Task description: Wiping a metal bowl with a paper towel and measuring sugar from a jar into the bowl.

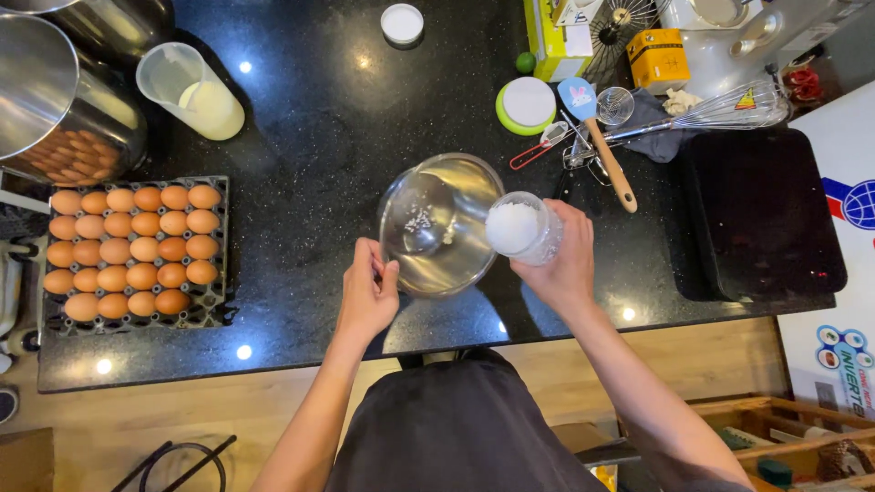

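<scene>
The left hand [369,290] is pinching the near rim of a steel mixing bowl [439,223] that is sitting on the black worktop [319,137], while the right hand [563,264] is gripping a clear jar [522,229] of white granules, tilting it over the bowl's right edge, with a few white grains lying inside the bowl. A tray of brown eggs [132,251] is sitting well to the left, a tipped measuring jug [187,89] is lying beyond it, and a wire whisk [720,114] and a wooden-handled spatula [597,137] are lying behind the bowl to the right.
</scene>
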